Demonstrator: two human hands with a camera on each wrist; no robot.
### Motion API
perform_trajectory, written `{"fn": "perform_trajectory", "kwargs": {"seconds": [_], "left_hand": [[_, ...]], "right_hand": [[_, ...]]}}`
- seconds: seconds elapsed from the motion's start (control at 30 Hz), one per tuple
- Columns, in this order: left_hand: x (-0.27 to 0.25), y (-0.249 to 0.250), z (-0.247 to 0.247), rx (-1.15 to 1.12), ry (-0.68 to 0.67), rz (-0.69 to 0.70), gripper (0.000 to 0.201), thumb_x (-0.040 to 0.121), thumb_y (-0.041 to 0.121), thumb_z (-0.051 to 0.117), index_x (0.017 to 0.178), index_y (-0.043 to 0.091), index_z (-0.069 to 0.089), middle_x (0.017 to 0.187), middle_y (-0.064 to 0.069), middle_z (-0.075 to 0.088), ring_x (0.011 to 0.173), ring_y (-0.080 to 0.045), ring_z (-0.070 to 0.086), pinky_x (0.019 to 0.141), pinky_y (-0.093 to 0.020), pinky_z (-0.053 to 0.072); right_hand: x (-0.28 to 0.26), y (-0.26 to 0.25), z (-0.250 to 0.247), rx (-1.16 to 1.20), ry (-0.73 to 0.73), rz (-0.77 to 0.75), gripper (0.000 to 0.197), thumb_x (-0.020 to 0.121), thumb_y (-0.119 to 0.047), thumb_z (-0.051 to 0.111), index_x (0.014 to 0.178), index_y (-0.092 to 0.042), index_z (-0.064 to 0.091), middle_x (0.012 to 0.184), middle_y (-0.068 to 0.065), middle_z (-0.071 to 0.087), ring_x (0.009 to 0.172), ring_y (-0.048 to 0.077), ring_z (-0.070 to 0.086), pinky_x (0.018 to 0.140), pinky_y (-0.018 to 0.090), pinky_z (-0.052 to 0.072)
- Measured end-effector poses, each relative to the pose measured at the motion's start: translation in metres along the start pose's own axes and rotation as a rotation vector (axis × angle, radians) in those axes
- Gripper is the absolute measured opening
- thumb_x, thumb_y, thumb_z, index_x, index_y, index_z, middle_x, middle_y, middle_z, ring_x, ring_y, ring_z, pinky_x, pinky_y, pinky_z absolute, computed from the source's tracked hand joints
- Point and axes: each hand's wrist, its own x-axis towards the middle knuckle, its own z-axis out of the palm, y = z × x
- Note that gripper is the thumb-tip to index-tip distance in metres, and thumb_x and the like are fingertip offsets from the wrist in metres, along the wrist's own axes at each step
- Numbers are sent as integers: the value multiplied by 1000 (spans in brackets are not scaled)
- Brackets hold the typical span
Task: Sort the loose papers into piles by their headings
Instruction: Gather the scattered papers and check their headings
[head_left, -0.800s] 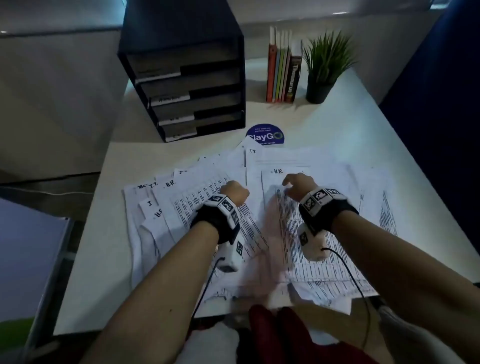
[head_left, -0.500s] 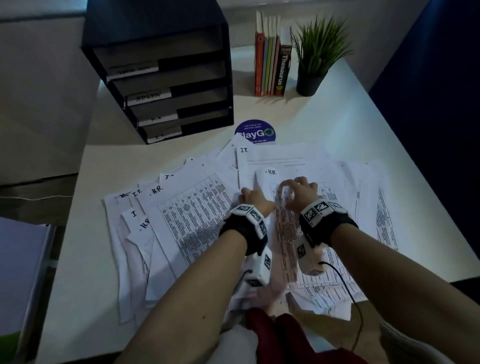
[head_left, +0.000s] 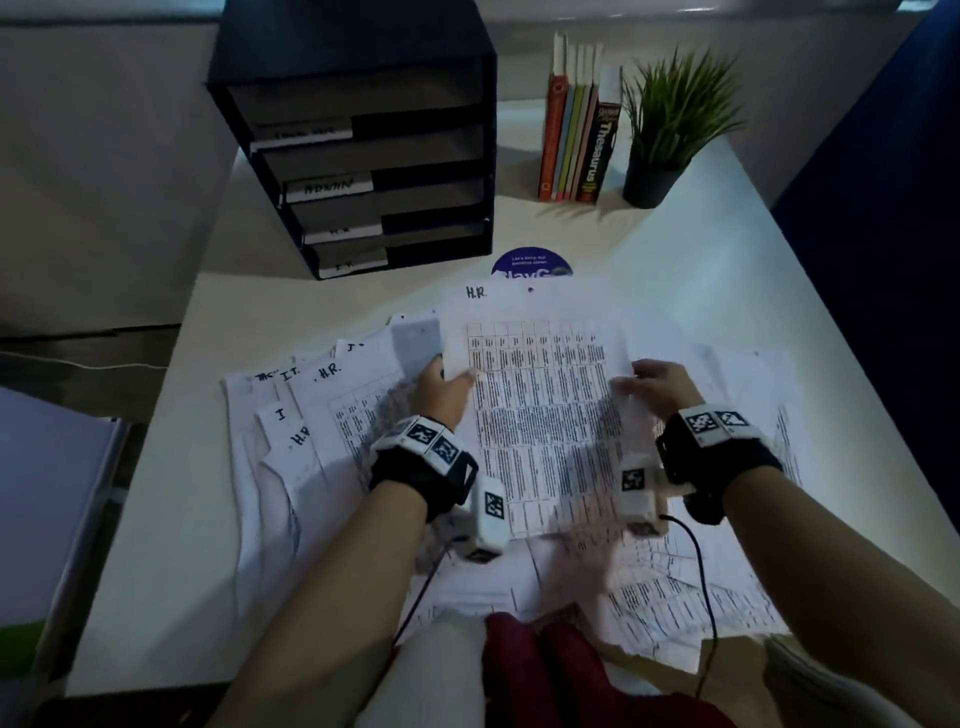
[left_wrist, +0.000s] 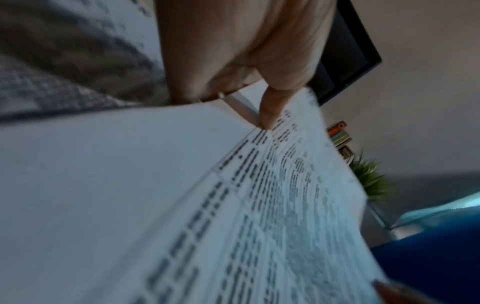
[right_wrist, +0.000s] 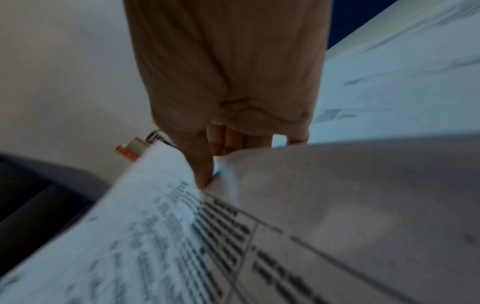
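Observation:
A printed sheet headed "H.R." (head_left: 540, 395) is held up over the scattered papers (head_left: 291, 447) on the white desk (head_left: 727, 260). My left hand (head_left: 447, 384) pinches its left edge and my right hand (head_left: 654, 382) pinches its right edge. In the left wrist view the thumb (left_wrist: 270, 111) presses on the sheet (left_wrist: 259, 205). In the right wrist view the fingers (right_wrist: 202, 170) pinch the sheet's edge (right_wrist: 161, 236). Other loose sheets to the left show headings "I.T." and "H.R." (head_left: 327, 371).
A dark letter tray rack (head_left: 374, 156) with labelled shelves stands at the back left. Upright books (head_left: 576, 124) and a potted plant (head_left: 670, 130) stand at the back right. A blue round sticker (head_left: 530, 262) lies behind the papers. The desk's right side ends at a blue wall.
Both hands have taken hold of the H.R. sheet by its sides and lifted it off the pile, moving it forward. My head has come closer to the desk.

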Motion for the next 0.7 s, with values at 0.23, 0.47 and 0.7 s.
{"fn": "perform_trajectory", "kwargs": {"seconds": [0.23, 0.47, 0.7], "left_hand": [[3, -31, -64, 247, 442, -527, 95, 83, 49, 58, 144, -3, 7, 151, -20, 8, 140, -35, 8, 113, -43, 9], [14, -51, -62, 280, 379, -250, 73, 77, 48, 64, 130, 8, 32, 140, -17, 27, 132, -36, 22, 103, -50, 26], [13, -63, -59, 324, 368, -22, 53, 83, 48, 57, 125, 20, 40, 140, -12, 22, 130, -32, 21, 106, -45, 19]], "right_hand": [[-18, -11, 56, -280, 67, -105, 11, 88, -4, 48, 78, -2, 45, 82, 19, 51, 77, 21, 45, 64, 25, 30], [-49, -27, 134, -193, 9, -199, 32, 82, -2, 55, 110, 5, 42, 111, 24, 49, 97, 35, 51, 75, 35, 40], [-61, -36, 117, -89, 65, -245, 30, 82, -5, 63, 111, 1, 58, 104, 19, 64, 96, 27, 59, 67, 23, 35]]}}
